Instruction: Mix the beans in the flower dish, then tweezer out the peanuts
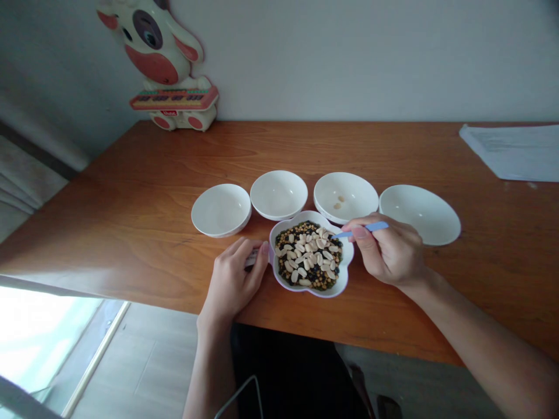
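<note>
A flower-shaped white bowl (350,256) with a lilac rim holds peanut halves (311,247) lying over small yellow and dark beans or grains (321,282). My left hand (238,276) is closed around its short handle (252,258), at the bowl's left side. In my right hand (388,247), thin blue tweezers (371,226) are pinched between thumb and fingers. Their tip reaches over the right part of the peanuts; whether it grips one I cannot tell. Just behind stands a white bowl (371,198) with a couple of peanut pieces (339,202) inside.
More white bowls stand in the row: one at far left (221,231), one beside it (279,214), and one at right (437,238), partly behind my right hand. A cow toy with a keyboard (174,99) and papers (519,152) lie farther back on the wooden table (131,233).
</note>
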`<state>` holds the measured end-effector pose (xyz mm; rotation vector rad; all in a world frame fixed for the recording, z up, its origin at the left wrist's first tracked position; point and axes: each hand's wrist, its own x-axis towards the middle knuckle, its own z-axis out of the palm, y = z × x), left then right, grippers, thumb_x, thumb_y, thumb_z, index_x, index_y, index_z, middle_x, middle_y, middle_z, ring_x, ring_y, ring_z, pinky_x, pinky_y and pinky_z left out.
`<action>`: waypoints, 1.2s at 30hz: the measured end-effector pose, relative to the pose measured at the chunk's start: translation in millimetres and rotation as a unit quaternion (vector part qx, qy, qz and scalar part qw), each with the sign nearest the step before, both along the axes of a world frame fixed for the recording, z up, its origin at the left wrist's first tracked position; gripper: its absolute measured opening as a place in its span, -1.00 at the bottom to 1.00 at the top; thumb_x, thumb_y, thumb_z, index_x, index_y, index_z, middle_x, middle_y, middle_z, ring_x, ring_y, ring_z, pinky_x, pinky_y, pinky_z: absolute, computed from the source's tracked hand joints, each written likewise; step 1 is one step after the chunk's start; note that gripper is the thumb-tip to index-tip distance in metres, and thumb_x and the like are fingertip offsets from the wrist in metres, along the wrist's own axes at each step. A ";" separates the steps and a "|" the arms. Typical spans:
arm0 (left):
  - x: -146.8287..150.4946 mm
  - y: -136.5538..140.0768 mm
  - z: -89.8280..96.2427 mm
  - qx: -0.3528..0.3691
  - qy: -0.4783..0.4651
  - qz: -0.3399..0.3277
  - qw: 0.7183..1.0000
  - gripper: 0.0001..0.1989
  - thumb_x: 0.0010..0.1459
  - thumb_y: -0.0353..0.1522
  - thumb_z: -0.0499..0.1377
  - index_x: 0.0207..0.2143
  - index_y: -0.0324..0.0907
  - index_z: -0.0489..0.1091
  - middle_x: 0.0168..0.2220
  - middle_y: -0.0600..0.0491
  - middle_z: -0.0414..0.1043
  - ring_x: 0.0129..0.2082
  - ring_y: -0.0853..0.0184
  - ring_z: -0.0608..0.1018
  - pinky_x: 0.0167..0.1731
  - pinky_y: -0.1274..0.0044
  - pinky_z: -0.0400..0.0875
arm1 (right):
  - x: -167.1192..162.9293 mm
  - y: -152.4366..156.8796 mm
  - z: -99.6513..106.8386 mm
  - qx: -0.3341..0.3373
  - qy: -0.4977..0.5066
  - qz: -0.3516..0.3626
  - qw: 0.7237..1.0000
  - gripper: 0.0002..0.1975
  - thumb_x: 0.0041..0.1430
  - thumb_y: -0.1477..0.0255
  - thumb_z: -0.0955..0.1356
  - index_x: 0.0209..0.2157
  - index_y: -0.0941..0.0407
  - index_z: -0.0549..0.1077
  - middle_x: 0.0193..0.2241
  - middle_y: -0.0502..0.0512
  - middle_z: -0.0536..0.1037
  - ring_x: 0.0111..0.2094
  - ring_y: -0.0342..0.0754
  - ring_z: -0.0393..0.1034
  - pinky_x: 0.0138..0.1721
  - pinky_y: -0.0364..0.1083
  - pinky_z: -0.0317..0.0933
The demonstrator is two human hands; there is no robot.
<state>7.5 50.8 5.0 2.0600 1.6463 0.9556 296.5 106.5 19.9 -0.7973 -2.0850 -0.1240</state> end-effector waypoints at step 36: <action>1.4 0.1 2.0 -0.002 -0.004 0.004 1.000 -0.78 0.46 -0.31 0.13 -0.27 -0.15 0.49 -0.35 0.03 0.59 -0.38 0.32 0.61 -0.30 0.52 0.45 | 0.5 0.7 1.0 -0.001 -0.028 0.038 0.999 -0.84 0.28 0.63 0.36 -0.24 0.09 0.52 -0.40 0.03 0.68 -0.48 -0.09 0.54 -0.43 -0.11 0.38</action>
